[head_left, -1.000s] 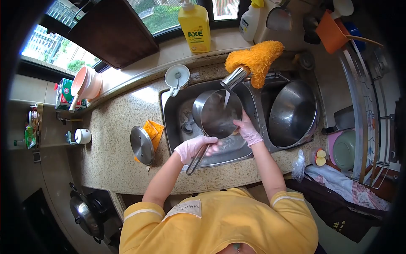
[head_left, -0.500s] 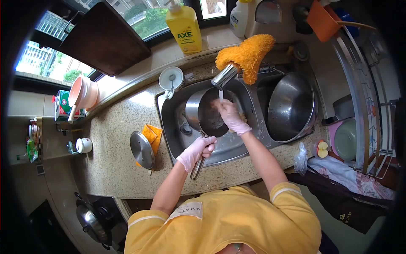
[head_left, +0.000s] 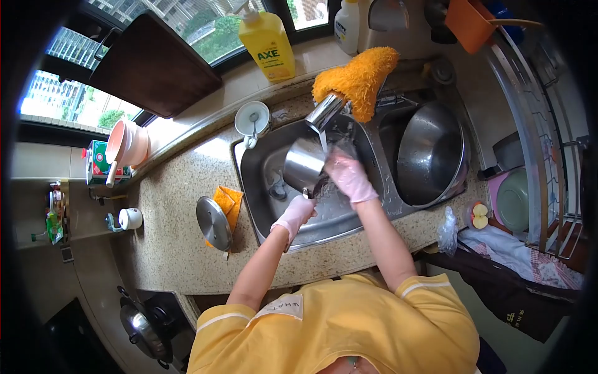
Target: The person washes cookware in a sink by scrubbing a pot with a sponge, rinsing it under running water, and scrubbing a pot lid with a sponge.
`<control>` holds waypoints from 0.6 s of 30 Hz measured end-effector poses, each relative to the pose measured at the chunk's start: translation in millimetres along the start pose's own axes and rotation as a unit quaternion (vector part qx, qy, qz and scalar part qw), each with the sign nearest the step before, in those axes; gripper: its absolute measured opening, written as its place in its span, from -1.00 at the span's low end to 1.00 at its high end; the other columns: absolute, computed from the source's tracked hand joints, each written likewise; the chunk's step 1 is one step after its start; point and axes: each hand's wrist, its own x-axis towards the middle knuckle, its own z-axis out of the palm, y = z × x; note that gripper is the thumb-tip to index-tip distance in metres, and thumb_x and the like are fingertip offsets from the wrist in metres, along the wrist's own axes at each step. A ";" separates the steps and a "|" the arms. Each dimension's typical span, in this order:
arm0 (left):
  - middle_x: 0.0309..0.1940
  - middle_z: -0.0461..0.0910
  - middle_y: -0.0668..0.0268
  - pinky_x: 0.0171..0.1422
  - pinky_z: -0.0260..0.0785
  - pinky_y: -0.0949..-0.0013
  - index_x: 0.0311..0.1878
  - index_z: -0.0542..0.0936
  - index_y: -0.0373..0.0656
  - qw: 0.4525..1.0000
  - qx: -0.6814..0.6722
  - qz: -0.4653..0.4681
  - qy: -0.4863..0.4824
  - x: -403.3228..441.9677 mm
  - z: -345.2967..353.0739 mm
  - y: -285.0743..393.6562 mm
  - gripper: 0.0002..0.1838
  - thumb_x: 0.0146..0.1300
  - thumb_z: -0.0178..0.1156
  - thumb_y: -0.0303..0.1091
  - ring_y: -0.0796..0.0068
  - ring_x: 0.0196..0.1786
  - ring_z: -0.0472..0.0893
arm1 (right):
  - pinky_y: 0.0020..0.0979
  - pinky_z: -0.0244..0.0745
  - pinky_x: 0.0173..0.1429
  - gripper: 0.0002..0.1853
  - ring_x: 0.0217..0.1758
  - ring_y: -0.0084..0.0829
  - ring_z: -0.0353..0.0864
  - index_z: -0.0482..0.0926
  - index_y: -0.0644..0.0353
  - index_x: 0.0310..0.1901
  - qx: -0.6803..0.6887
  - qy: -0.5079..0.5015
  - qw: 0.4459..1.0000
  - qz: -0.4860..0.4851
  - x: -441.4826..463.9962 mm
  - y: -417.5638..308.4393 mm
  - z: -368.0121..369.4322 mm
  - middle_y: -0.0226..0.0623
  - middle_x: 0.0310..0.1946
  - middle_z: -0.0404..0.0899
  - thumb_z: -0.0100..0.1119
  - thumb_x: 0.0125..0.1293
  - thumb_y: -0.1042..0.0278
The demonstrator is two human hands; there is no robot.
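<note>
Left hand (head_left: 298,214) grips the tilted pot (head_left: 303,163) over the sink (head_left: 260,167). Right hand (head_left: 350,178) is pretty blurry, can't tell its grip.

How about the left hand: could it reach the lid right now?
Probably not without letting go: the left hand holds the pot by its handle, though nothing appears to block the way to the lid.

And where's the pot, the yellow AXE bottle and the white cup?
Pot (head_left: 303,164): head view, on its shiny outer side.
Yellow AXE bottle (head_left: 266,45): head view, on its front.
White cup (head_left: 242,118): head view, on its inside wall.
</note>
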 end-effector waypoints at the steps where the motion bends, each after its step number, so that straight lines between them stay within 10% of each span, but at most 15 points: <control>1: -0.56 0.58 0.12 -0.37 0.36 0.22 -0.41 0.58 -0.24 0.996 0.077 0.026 0.043 3.9 -0.2 -3.2 -0.71 0.21 0.04 -0.20 0.20 -0.48 0.57 | -0.28 0.47 0.11 -0.79 0.03 -0.33 0.52 0.49 0.23 -0.07 0.021 -0.022 0.999 0.025 -2.4 -13.7 -18.3 -0.20 -0.11 0.55 -0.04 0.28 0.48; 3: -0.32 0.62 -0.13 0.04 0.41 0.08 -0.18 0.60 -0.29 0.978 0.177 0.034 0.101 -5.3 0.2 4.4 -0.64 0.22 -0.01 -0.18 -0.11 -0.09 0.60 | -0.27 0.47 0.10 -0.77 0.04 -0.32 0.51 0.49 0.24 -0.04 -0.002 -0.002 0.999 0.032 -13.8 -26.7 -41.5 -0.20 -0.09 0.55 -0.06 0.29 0.51; 9: -0.25 0.60 -0.17 0.03 0.41 -0.02 -0.12 0.56 -0.29 0.946 0.233 0.119 0.192 -10.2 4.4 8.4 -0.61 0.25 -0.01 -0.13 -0.15 -0.10 0.59 | -0.40 0.52 0.01 -0.71 -0.17 -0.38 0.60 0.46 0.32 0.04 -0.268 0.225 0.932 -0.094 -63.5 -24.7 -46.1 -0.21 -0.14 0.59 -0.03 0.28 0.55; 14: -0.32 0.60 -0.16 -0.01 0.41 0.00 -0.17 0.56 -0.29 0.952 0.211 0.172 0.138 -10.0 6.5 17.5 -0.62 0.23 0.04 -0.13 -0.15 -0.13 0.60 | -0.28 0.47 -0.03 -0.78 -0.13 -0.20 0.59 0.54 0.23 -0.09 -0.679 0.201 0.661 -0.249 -94.5 -11.7 -76.2 -0.14 -0.20 0.60 -0.04 0.27 0.55; 18: -0.64 0.52 0.26 -0.45 0.31 0.34 -0.36 0.54 -0.23 0.987 0.077 0.140 0.007 12.8 9.6 -1.0 -0.68 0.24 0.09 -0.11 0.42 -0.59 0.50 | -0.19 0.45 0.00 -0.76 -0.06 -0.02 0.52 0.51 0.19 -0.12 -0.804 0.118 0.518 -0.266 -111.1 -0.6 -71.6 -0.07 -0.17 0.54 0.00 0.16 0.59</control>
